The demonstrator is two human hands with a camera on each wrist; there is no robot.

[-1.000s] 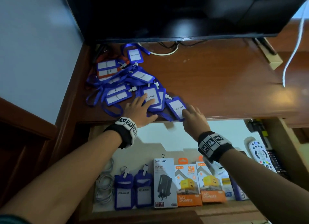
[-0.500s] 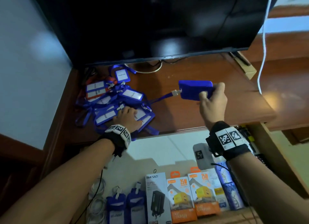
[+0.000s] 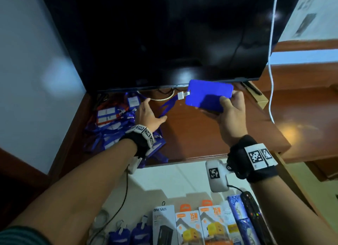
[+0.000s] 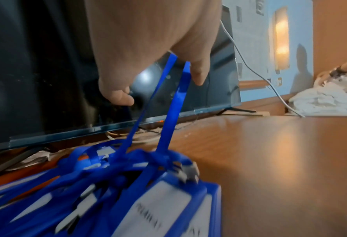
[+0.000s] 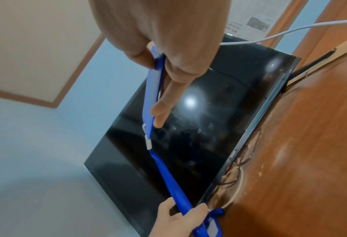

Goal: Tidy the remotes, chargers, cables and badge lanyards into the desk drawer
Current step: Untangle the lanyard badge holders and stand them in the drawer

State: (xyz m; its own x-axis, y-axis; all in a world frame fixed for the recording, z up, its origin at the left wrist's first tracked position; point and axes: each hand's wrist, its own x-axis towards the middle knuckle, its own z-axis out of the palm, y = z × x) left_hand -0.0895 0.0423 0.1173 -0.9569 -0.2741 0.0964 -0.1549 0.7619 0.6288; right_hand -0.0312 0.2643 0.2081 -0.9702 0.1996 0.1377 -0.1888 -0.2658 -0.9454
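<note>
My right hand (image 3: 228,102) pinches a blue badge holder (image 3: 208,95) and holds it up above the desk, back side toward me, in front of the TV's lower edge. Its blue lanyard strap (image 3: 167,106) runs down left to my left hand (image 3: 150,113), which is curled round the strap (image 5: 176,189) between thumb and fingers. The left hand hovers over the tangled pile of blue badge lanyards (image 3: 109,120) at the desk's back left corner. In the left wrist view the strap (image 4: 168,104) rises taut from the pile (image 4: 128,192) into the hand.
The open drawer (image 3: 164,180) below the desk edge holds charger boxes (image 3: 188,228), two blue badges (image 3: 128,235), a black remote (image 3: 250,208) and a coiled white cable (image 3: 102,219). A black TV (image 3: 164,34) stands behind; a white cable (image 3: 270,61) hangs at right.
My right hand lifted the badge off the desk edge and carried it up toward the TV. My left hand left the pile's front, moved back and took the strap.
</note>
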